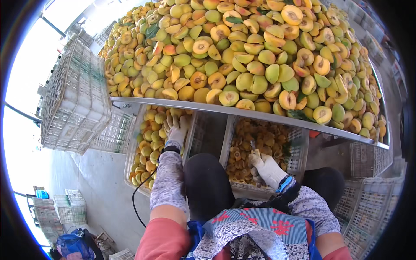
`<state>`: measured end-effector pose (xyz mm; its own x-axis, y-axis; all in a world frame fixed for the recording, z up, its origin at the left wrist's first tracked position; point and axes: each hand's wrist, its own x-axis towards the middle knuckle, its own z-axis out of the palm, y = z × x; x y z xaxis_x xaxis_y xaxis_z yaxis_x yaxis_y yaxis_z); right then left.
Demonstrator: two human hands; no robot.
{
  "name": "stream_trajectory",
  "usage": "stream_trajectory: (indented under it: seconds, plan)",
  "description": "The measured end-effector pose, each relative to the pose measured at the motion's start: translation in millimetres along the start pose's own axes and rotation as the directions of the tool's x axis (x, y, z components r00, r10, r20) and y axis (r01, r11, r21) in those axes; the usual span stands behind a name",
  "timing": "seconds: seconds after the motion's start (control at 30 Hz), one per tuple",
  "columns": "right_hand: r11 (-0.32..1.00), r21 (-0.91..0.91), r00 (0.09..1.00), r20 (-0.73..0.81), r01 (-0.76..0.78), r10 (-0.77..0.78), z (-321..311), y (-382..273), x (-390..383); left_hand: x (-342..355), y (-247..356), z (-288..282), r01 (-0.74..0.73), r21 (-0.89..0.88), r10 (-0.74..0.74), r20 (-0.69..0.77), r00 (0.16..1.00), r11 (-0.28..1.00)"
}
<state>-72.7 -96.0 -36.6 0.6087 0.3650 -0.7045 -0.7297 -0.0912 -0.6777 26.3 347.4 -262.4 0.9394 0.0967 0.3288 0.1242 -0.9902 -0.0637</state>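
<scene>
Grey floor (97, 173) lies beneath a metal-edged worktop (208, 107) heaped with halved fruit. More yellow-green fruit (146, 145) fills the left crate (130, 158), where the gloved left hand (175, 128) rests, fingers spread. Curled around a small metallic tool (252, 144), the gloved right hand (267, 167) is over the right crate (299, 149) of brownish pieces.

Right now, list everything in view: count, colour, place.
Table: one, silver, upper middle
Halved fruit: uncountable, yellow-green, heaped on table
Left crate: one, white, fruit-filled, below table edge
Right crate: one, white, between legs
Scraps: many, brownish, in right crate
Other crates: many, whitish, both sides
Bag: one, blue, lower left
Slim tool: one, grey, at right fingers
Cable: one, black, beside left forearm
Legs: two, black, lower middle
Left hand: one, white-gloved, on left-crate fruit
Right hand: one, white-gloved, over right crate
</scene>
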Motion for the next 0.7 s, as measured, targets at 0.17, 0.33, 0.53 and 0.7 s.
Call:
stream_trajectory:
  seconds: [0.17,0.33,0.53,0.7]
  plan:
    - [0.992,-0.034,0.991,-0.038,0.125,-0.126,-5,-4,-3,28,80,-161,0.290,-0.532,-0.465,-0.228,0.856,0.796]
    - [0.950,-0.212,0.967,-0.053,0.231,-0.247,-10,0,3,76,152,-262,-0.135,-0.824,-0.083,-0.215,0.973,0.551]
    - [0.909,-0.270,0.937,-0.051,0.319,-0.344,-13,-9,-11,138,185,-247,-0.333,-0.195,0.361,0.134,0.923,0.923]
    - [0.765,-0.387,0.797,-0.113,0.515,-0.594,-28,-7,-10,146,184,-251,-0.185,-0.345,0.237,0.117,0.964,0.920]
